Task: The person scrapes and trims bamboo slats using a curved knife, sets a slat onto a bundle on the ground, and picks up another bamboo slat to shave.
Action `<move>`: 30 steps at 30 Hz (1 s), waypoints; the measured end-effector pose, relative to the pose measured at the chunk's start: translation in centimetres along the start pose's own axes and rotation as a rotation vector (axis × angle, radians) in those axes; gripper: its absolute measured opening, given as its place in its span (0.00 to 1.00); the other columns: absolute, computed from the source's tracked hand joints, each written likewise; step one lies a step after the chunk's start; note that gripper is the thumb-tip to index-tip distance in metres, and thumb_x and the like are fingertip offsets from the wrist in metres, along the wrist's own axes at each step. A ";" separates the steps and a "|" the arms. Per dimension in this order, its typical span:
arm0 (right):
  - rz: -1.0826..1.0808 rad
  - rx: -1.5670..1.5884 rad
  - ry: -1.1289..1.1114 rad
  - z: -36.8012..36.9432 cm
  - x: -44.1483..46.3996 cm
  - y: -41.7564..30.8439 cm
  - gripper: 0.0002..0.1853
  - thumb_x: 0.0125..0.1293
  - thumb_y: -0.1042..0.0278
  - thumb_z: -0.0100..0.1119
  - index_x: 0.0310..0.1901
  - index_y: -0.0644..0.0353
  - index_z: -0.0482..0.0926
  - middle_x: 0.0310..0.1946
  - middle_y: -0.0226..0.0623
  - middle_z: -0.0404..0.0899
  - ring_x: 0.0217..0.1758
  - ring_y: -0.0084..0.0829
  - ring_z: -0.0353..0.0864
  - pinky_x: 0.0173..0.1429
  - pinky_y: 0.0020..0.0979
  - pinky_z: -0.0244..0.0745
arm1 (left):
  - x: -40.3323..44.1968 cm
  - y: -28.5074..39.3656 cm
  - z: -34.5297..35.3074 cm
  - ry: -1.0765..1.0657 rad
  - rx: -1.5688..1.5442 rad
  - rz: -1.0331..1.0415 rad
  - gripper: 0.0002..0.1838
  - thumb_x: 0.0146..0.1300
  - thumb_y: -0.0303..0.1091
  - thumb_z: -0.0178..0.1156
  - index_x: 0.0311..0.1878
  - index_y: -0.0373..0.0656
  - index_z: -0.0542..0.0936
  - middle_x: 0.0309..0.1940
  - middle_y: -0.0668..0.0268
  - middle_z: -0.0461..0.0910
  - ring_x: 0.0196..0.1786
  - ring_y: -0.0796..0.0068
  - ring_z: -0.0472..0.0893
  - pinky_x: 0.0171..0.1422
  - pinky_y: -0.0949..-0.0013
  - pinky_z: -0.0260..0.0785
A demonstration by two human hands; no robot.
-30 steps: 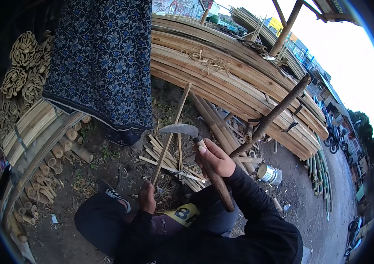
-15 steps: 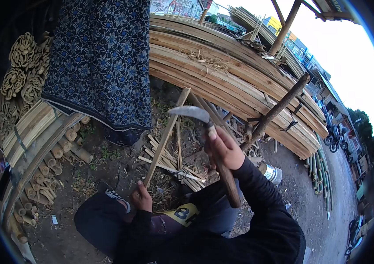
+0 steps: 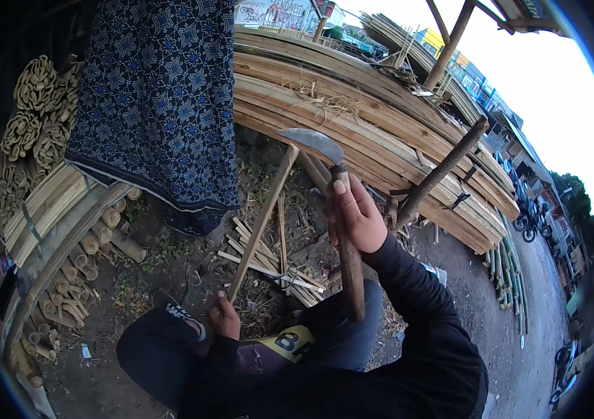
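My right hand (image 3: 361, 218) is closed round the wooden handle of a sickle-like curved knife (image 3: 314, 144), thumb lying along the handle near the blade. The blade points left, above the upper end of a long wooden or bamboo strip (image 3: 262, 222). The handle's thick butt hangs below my fist. Low on the left, my left hand (image 3: 224, 316) grips the lower end of that strip, which leans up and away from me. Blade and strip appear apart. Several thin split strips (image 3: 258, 255) lie on the ground behind the held strip.
Stacked planks (image 3: 380, 133) span the far side, with a slanting post (image 3: 443, 171) against them. A patterned blue cloth (image 3: 164, 105) hangs at left, above cut bamboo poles (image 3: 108, 234) and coiled bundles (image 3: 35, 84). Green bamboo poles (image 3: 510, 276) lie right, beside a road.
My right hand has risen a little, lifting the knife blade up and to the right, and the handle is now more upright. My left hand has hardly moved, still on the strip.
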State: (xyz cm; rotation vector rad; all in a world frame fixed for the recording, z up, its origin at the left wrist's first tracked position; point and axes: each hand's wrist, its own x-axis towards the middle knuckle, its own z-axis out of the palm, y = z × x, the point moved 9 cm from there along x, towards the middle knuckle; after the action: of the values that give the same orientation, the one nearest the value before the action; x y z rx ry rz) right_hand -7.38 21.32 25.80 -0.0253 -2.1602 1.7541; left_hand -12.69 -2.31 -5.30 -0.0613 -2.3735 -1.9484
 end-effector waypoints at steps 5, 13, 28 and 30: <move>0.056 -0.470 -0.356 2.7 -1.6 4.7 0.15 0.77 0.51 0.43 0.41 0.55 0.66 0.24 0.29 0.70 0.16 0.22 0.70 0.19 0.25 0.69 | 0.5 -1.0 -0.1 -0.010 -0.048 0.035 0.32 0.74 0.51 0.42 0.22 0.32 0.75 0.12 0.52 0.69 0.18 0.59 0.73 0.26 0.57 0.58; 0.112 0.033 -0.127 0.7 -3.6 2.8 0.11 0.78 0.57 0.41 0.46 0.57 0.63 0.27 0.31 0.69 0.17 0.21 0.70 0.20 0.22 0.69 | 0.9 -0.6 -0.5 0.080 0.030 -0.023 0.32 0.74 0.51 0.43 0.24 0.33 0.77 0.14 0.53 0.73 0.21 0.52 0.76 0.28 0.56 0.61; 0.221 -0.019 -0.114 2.8 -1.8 4.7 0.14 0.77 0.53 0.43 0.44 0.57 0.63 0.25 0.30 0.69 0.15 0.21 0.70 0.17 0.22 0.69 | -0.1 1.3 -1.1 0.147 0.015 0.073 0.30 0.74 0.50 0.46 0.23 0.33 0.74 0.13 0.57 0.71 0.19 0.65 0.72 0.26 0.60 0.58; 0.183 -0.045 -0.035 2.0 -1.1 4.8 0.14 0.77 0.53 0.43 0.46 0.56 0.65 0.24 0.31 0.69 0.14 0.22 0.70 0.17 0.24 0.68 | 0.0 0.8 -0.7 0.107 0.096 0.058 0.30 0.74 0.51 0.46 0.24 0.32 0.75 0.14 0.57 0.72 0.19 0.64 0.72 0.26 0.59 0.59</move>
State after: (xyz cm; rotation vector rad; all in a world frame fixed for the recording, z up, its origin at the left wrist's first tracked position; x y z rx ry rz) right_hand -7.93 20.27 20.65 -0.2108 -2.2857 1.8156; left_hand -12.59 -2.86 -4.39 -0.0201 -2.3650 -1.7638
